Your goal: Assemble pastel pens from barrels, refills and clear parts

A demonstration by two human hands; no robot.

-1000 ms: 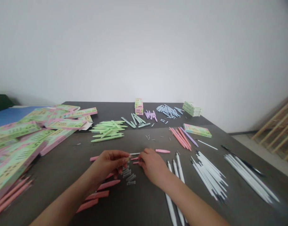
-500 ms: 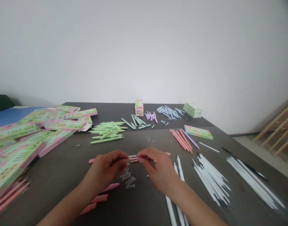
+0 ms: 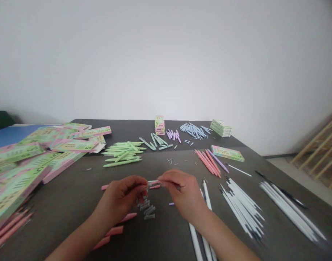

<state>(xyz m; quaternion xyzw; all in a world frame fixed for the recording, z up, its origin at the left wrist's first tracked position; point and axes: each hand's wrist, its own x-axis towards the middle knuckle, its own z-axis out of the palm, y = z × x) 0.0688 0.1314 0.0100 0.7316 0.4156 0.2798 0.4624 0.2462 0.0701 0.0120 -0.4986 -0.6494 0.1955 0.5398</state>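
My left hand [image 3: 122,197] and my right hand [image 3: 180,194] meet above the dark table [image 3: 166,232], both pinched on a thin white pen refill [image 3: 152,182] held level between them. Just below the fingers lies a small heap of grey springs and clips [image 3: 146,209]. Short pink pen barrels [image 3: 115,226] lie under my left wrist, and one pink part [image 3: 155,186] sits just behind the refill. White refills [image 3: 206,195] run under my right forearm.
Stacks of green-and-pink boxes [image 3: 27,159] fill the left side. Green pen barrels [image 3: 122,154] lie behind the hands, purple [image 3: 173,135] and blue parts [image 3: 194,129] at the back. Pink pens [image 3: 207,159], a box [image 3: 227,153] and white refills [image 3: 244,206] lie right.
My right hand rose from the table and closed on the refill's right end. Both hands drew together and slightly nearer to me. The pink barrel piece behind my right hand is now hidden.
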